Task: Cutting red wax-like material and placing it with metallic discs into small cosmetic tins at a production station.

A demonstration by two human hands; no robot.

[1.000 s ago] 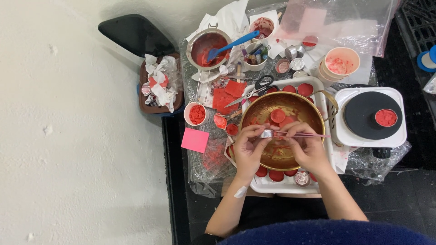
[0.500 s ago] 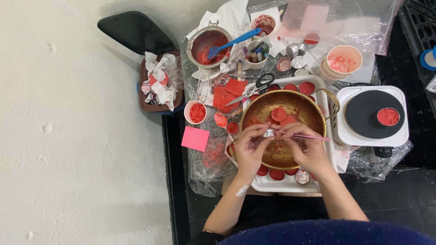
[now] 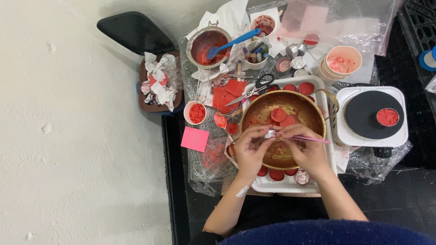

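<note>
Both hands met over the brass bowl (image 3: 282, 129) at the centre of the frame: the left hand (image 3: 249, 152) pinched a small silver tin (image 3: 270, 134) between its fingers (image 3: 260, 133), and the right hand (image 3: 309, 152) gripped a thin pink stick (image 3: 306, 139) whose long axis ran nearly level, its inner end at the tin and its free end pointing toward the right of the frame. The bowl sat in a white tray (image 3: 290, 187) with red wax discs (image 3: 277, 174) along its lower edge, close below the wrists. Room was tight: scissors (image 3: 254, 88) lay just above the bowl, a white hotplate (image 3: 372, 115) stood just right of the tray, and a small cup of red crumbs (image 3: 196, 112) and a pink sticky note (image 3: 195, 139) lay to the left. The tabletop (image 3: 175, 181) ended at its left edge, with open pale floor (image 3: 68, 136) beyond.
</note>
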